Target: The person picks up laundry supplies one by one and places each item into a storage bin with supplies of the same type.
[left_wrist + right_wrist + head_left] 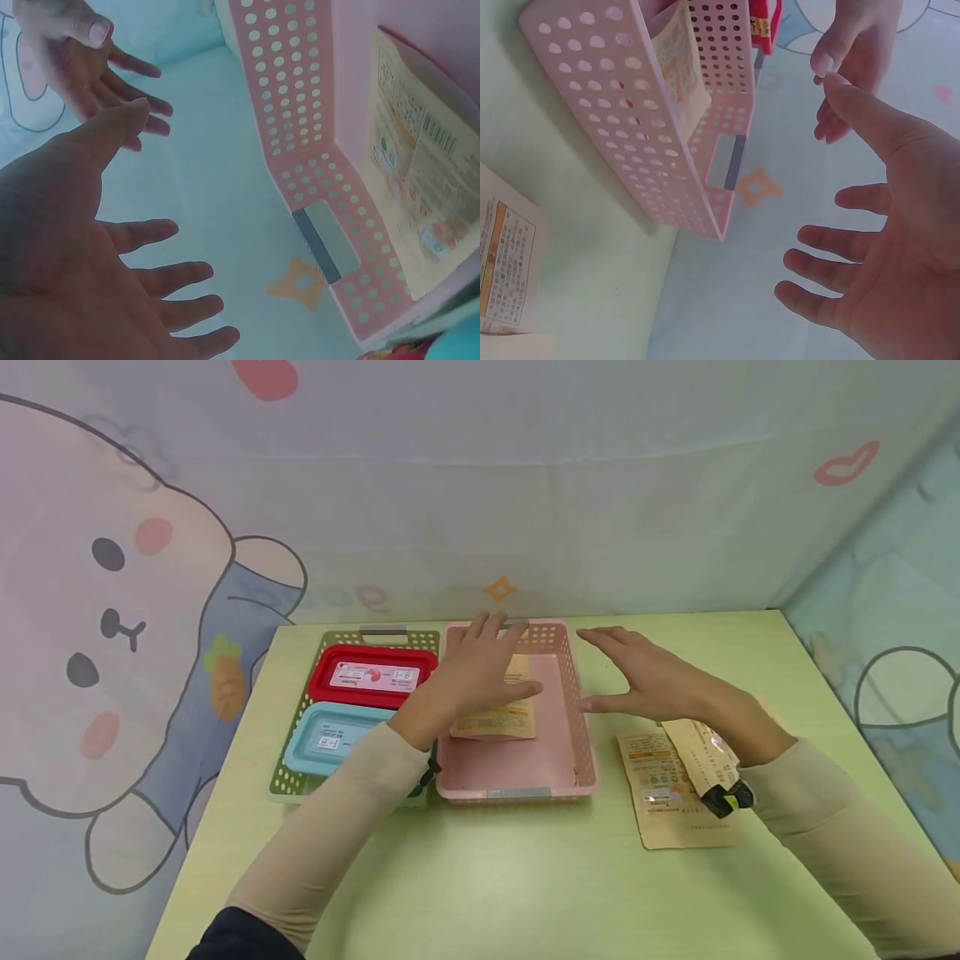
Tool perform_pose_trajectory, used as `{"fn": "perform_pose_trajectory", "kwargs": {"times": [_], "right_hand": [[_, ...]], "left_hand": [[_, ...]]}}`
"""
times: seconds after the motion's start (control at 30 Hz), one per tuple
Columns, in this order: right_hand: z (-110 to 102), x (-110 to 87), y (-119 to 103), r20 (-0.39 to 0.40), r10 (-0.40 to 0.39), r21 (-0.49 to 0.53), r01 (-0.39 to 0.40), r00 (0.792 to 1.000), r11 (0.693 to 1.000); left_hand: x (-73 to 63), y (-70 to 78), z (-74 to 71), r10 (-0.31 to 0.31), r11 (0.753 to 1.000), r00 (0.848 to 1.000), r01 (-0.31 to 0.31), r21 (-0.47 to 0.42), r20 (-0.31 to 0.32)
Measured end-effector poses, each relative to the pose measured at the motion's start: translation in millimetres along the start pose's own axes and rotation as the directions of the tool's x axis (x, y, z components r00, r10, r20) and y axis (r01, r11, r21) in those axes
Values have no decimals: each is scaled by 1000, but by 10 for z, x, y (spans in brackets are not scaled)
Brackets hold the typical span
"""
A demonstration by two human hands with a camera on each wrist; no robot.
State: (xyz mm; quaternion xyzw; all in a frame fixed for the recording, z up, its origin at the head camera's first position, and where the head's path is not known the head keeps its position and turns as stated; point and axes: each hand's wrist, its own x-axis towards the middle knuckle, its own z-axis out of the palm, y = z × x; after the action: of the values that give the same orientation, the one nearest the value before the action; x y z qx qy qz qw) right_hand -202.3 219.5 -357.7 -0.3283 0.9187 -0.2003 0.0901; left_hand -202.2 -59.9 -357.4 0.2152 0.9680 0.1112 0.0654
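Note:
My left hand (483, 668) hovers over the left part of the pink basket (517, 772), its fingers spread and holding nothing. Under it in the basket lies a tan printed pouch (498, 722), partly hidden by the hand in the head view; the left wrist view shows the pouch (424, 172) with a barcode. The right hand (648, 681) is held up just right of the basket, thumb and fingers apart, with nothing between them. Below the right wrist, more tan pouches (656, 810) lie overlapping on the table, partly covered by the forearm.
Left of the pink basket stands a green basket (288, 783) with a red-lidded box (375, 675) and a blue-lidded box (337, 739) in it. The table (480, 877) backs onto a printed curtain (562, 527); another curtain (907, 610) hangs at the right.

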Motion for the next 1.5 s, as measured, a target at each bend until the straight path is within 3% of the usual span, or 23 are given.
{"fn": "perform_pose_trajectory", "kwargs": {"times": [0.63, 1.0, 1.5], "right_hand": [[-114, -179, 159, -12, 58, -4, -58, 998, 998], [-185, -214, 266, 1, 76, -5, -76, 997, 997], [-230, -207, 379, -13, 40, -12, -41, 999, 999]], "left_hand": [[-17, 326, 257, 103, 995, 992, -103, -4, -78], [-10, 537, 324, 97, 995, 991, -96, 12, -95], [-10, 733, 435, 103, 994, 983, -96, 56, -153]]}}
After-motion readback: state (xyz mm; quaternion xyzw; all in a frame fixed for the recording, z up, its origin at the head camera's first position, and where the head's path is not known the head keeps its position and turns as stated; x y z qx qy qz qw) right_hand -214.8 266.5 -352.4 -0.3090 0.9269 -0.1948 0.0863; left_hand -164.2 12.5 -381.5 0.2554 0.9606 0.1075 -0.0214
